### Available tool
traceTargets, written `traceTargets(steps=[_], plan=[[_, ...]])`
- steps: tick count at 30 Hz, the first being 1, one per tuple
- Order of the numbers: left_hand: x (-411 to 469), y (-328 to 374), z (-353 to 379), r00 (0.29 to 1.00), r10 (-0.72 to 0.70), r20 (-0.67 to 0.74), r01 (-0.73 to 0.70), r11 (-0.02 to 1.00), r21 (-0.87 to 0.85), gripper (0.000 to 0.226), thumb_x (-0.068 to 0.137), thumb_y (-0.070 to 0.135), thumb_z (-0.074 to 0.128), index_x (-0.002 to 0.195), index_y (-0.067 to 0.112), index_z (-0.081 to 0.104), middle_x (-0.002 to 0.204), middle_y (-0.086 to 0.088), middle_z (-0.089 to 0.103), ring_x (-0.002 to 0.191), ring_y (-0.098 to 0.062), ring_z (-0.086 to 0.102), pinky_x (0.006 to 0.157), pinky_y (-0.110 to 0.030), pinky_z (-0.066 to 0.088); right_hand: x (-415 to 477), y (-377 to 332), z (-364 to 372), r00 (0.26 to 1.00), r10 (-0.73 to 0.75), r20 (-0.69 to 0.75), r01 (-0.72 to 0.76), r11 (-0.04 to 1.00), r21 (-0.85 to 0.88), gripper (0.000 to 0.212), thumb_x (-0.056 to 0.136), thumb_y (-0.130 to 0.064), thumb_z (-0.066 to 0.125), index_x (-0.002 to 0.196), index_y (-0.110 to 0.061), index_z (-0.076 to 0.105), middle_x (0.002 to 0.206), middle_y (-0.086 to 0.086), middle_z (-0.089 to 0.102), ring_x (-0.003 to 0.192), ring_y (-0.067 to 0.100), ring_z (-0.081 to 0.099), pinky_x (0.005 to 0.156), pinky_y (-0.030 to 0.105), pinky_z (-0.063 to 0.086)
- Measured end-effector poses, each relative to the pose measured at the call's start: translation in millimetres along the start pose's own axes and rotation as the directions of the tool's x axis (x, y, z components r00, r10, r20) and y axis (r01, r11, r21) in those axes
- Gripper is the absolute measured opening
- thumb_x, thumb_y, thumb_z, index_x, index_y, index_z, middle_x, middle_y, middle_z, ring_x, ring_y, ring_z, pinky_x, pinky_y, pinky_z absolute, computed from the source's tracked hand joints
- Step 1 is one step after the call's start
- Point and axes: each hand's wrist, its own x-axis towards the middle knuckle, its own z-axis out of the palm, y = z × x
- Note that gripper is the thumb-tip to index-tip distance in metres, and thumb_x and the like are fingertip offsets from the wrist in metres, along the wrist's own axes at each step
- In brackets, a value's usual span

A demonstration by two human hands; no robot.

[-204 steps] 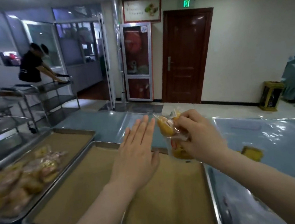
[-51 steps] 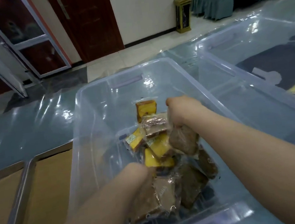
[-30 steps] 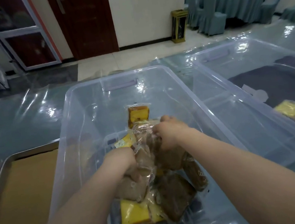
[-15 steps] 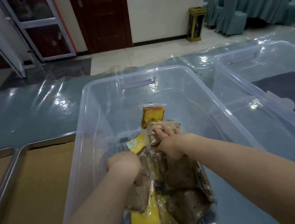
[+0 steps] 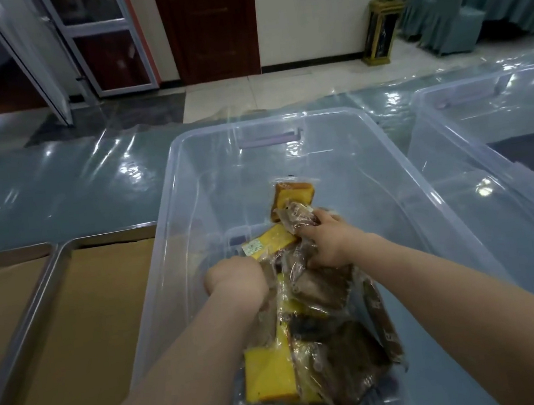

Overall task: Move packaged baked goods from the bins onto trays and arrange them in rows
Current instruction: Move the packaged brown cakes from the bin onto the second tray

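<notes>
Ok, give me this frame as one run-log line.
stage: gathering in clear bin | left hand: grips packets | right hand: grips brown packet | tray: paper-lined, beside bin

The cakes (image 5: 268, 373) are yellow or dark brown (one label (image 5: 252, 246) seemingly greenish), the bin (image 5: 170, 180) clear, lilac-handled.

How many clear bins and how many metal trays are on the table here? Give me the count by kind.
Clear bins: 2
Metal trays: 2
Total: 4
</notes>
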Motion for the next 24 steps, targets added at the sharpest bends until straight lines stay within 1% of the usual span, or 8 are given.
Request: traceTargets(steps=[2, 4, 6, 9, 14, 18, 21, 24], plan=[[0, -1, 1, 1.0, -0.009, -0.011, 0.009, 1.0, -0.002, 0.029, 0.089, 0.013, 0.051, 0.117, 0.014, 0.06, 0.119, -0.006, 0.06, 0.109, -0.026, 0.057, 0.082, -0.034, 0.045, -2, -1, -2, 0.998, 0.003, -0.056, -0.001, 1.0, 0.027, 0.061, 0.083, -0.04, 0.061, 0.139, -0.039, 0.039, 0.15, 0.012, 0.02, 0.132, 0.04, 0.03, 0.109, 0.044, 0.031], [1, -1, 2, 1.0, -0.022, -0.02, 0.022, 1.0, -0.014, 0.028, 0.089, 0.015, 0.055, 0.116, 0.015, 0.061, 0.117, -0.004, 0.06, 0.108, -0.025, 0.057, 0.078, -0.033, 0.044, -4, 0, -6, 0.988, 0.01, -0.152, -0.005, 1.0, 0.029, 0.049, 0.089, -0.029, 0.053, 0.137, -0.036, 0.045, 0.139, 0.009, 0.036, 0.118, 0.036, 0.047, 0.096, 0.041, 0.041], [2, -1, 2, 0.999, -0.035, -0.032, 0.034, 0.999, -0.038, 0.027, 0.088, 0.016, 0.056, 0.115, 0.015, 0.06, 0.118, -0.004, 0.06, 0.108, -0.025, 0.057, 0.077, -0.033, 0.044, -7, 1, -9, 0.978, 0.022, -0.207, -0.021, 1.0, 0.009, 0.046, 0.091, -0.019, 0.048, 0.134, -0.034, 0.05, 0.13, 0.007, 0.043, 0.109, 0.034, 0.053, 0.087, 0.04, 0.045], [4, -3, 0, 0.997, -0.054, -0.051, 0.049, 0.994, -0.098, 0.029, 0.089, 0.02, 0.057, 0.118, 0.014, 0.058, 0.121, -0.006, 0.059, 0.11, -0.025, 0.056, 0.082, -0.034, 0.045, -11, -3, -12, 0.973, 0.012, -0.232, -0.017, 1.0, -0.018, 0.041, 0.092, -0.018, 0.048, 0.129, -0.032, 0.055, 0.125, 0.008, 0.044, 0.102, 0.034, 0.056, 0.083, 0.037, 0.045], [6, -5, 0, 0.992, -0.068, -0.104, 0.052, 0.988, -0.145, 0.034, 0.087, 0.031, 0.064, 0.117, 0.017, 0.059, 0.119, -0.004, 0.06, 0.109, -0.024, 0.058, 0.078, -0.033, 0.045, -15, -10, -20, 0.961, 0.008, -0.276, -0.024, 0.998, -0.054, 0.04, 0.09, -0.014, 0.048, 0.125, -0.032, 0.057, 0.119, 0.007, 0.045, 0.095, 0.034, 0.058, 0.073, 0.037, 0.043], [7, -6, -4, 0.987, -0.039, -0.154, 0.012, 0.985, -0.17, 0.03, 0.087, 0.024, 0.063, 0.116, 0.017, 0.058, 0.119, -0.006, 0.061, 0.109, -0.026, 0.058, 0.08, -0.034, 0.045, -21, -19, -48, 0.955, -0.026, -0.294, -0.023, 0.986, -0.164, 0.038, 0.091, -0.01, 0.049, 0.122, -0.029, 0.059, 0.12, 0.008, 0.047, 0.089, 0.034, 0.06, 0.067, 0.035, 0.043], [7, -9, -10, 0.983, -0.028, -0.179, -0.015, 0.972, -0.235, 0.028, 0.083, 0.021, 0.067, 0.109, 0.016, 0.06, 0.11, -0.006, 0.063, 0.102, -0.026, 0.06, 0.076, -0.033, 0.045, -31, -21, -78, 0.938, -0.033, -0.345, -0.056, 0.968, -0.244, 0.034, 0.09, -0.004, 0.046, 0.114, -0.022, 0.062, 0.1, 0.005, 0.048, 0.068, 0.027, 0.05, 0.057, 0.034, 0.035], [5, -14, -19, 0.987, -0.024, -0.158, -0.017, 0.966, -0.258, 0.026, 0.076, 0.028, 0.074, 0.092, 0.016, 0.057, 0.093, -0.003, 0.06, 0.093, -0.025, 0.059, 0.072, -0.031, 0.045, -43, -14, -97, 0.931, -0.045, -0.361, -0.041, 0.973, -0.228, 0.035, 0.089, -0.003, 0.044, 0.112, -0.022, 0.061, 0.096, 0.004, 0.05, 0.073, 0.027, 0.048, 0.059, 0.034, 0.037]])
